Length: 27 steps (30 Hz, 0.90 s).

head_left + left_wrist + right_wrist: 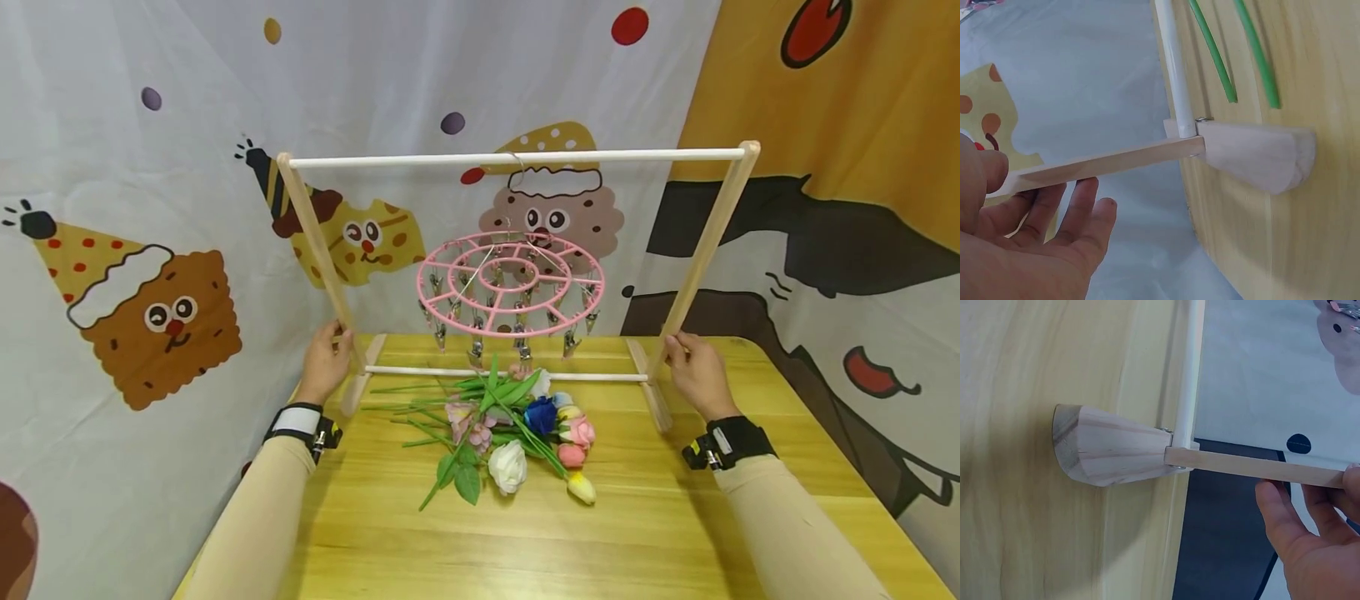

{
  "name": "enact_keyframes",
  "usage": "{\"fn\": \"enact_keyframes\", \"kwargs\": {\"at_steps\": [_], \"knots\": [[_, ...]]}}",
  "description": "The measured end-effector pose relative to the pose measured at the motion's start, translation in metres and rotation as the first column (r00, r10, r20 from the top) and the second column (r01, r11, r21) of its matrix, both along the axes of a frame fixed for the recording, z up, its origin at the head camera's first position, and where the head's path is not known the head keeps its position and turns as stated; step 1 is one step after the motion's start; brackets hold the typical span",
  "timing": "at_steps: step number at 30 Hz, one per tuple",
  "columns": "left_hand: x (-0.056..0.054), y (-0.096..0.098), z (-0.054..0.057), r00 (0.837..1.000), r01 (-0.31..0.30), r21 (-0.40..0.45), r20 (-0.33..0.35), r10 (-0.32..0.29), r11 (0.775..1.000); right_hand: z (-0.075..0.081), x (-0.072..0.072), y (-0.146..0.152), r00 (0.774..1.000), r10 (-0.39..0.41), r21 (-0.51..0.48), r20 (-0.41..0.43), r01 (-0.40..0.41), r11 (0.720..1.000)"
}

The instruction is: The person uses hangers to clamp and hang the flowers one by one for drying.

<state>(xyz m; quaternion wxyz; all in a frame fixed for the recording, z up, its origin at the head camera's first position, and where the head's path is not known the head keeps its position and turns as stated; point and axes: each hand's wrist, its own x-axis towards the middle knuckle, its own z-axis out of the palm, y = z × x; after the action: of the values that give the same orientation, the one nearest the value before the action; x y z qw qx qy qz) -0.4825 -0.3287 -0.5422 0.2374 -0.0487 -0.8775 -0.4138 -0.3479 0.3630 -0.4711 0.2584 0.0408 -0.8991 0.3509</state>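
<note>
A wooden rack (pixel 517 156) with white rods stands upright at the back of the table. My left hand (pixel 327 363) grips its left post low down; in the left wrist view the thumb and fingers (pixel 1088 194) lie on opposite sides of the post (pixel 1104 164). On the other side my right hand (pixel 701 375) pinches the right post (pixel 1254 467) between thumb and fingers. A round pink clip hanger (pixel 510 335) hangs by its hook from the top rod, with several metal clips dangling. Below it lies a pile of artificial flowers (pixel 507 467).
The flowers include a blue rose (pixel 540 414), pink blooms (pixel 577 432) and a yellow tulip (pixel 581 487), their green stems mostly pointing left. The wooden table (pixel 480 550) reaches back to a cartoon-printed curtain (pixel 360 75). Wooden feet (pixel 1260 153) support the rack on the tabletop.
</note>
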Motion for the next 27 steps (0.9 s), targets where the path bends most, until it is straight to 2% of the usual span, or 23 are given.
{"fn": "enact_keyframes", "kwargs": {"at_steps": [1,2,5,7,9,12,16,21,27], "knots": [[0.003,0.000,0.001,1.000,-0.008,-0.002,0.004,0.008,1.000,0.001,0.001,0.001,1.000,0.007,-0.005,0.005,-0.007,1.000],[0.011,0.003,0.007,1.000,-0.018,-0.005,0.008,0.019,1.000,0.001,0.001,0.002,1.000,0.012,-0.007,0.009,-0.012,1.000],[0.051,0.023,0.041,0.999,-0.002,0.011,0.040,0.001,1.000,0.000,0.004,0.004,0.999,0.032,-0.030,0.029,-0.032,0.999],[0.073,0.035,0.060,0.999,0.028,0.030,0.038,-0.029,0.999,0.000,0.006,0.005,0.999,0.042,-0.039,0.030,-0.041,0.998],[0.085,0.042,0.071,0.999,0.017,0.035,0.050,-0.019,0.999,0.000,0.009,0.005,0.999,0.048,-0.042,0.024,-0.047,0.998],[0.094,0.048,0.077,0.997,0.001,0.034,0.078,-0.004,0.999,-0.001,0.011,0.005,0.999,0.045,-0.039,0.013,-0.044,0.998],[0.101,0.052,0.075,0.995,-0.004,0.057,0.097,-0.001,0.998,-0.005,0.018,0.007,0.999,0.021,-0.030,0.035,-0.020,0.999],[0.106,0.054,0.072,0.994,-0.007,0.072,0.105,0.000,0.997,-0.003,0.026,0.007,0.999,-0.001,-0.033,0.050,0.003,0.999],[0.111,0.056,0.074,0.995,-0.018,0.069,0.102,0.011,0.997,0.001,0.029,0.008,0.999,-0.002,-0.023,0.032,0.003,1.000]]}}
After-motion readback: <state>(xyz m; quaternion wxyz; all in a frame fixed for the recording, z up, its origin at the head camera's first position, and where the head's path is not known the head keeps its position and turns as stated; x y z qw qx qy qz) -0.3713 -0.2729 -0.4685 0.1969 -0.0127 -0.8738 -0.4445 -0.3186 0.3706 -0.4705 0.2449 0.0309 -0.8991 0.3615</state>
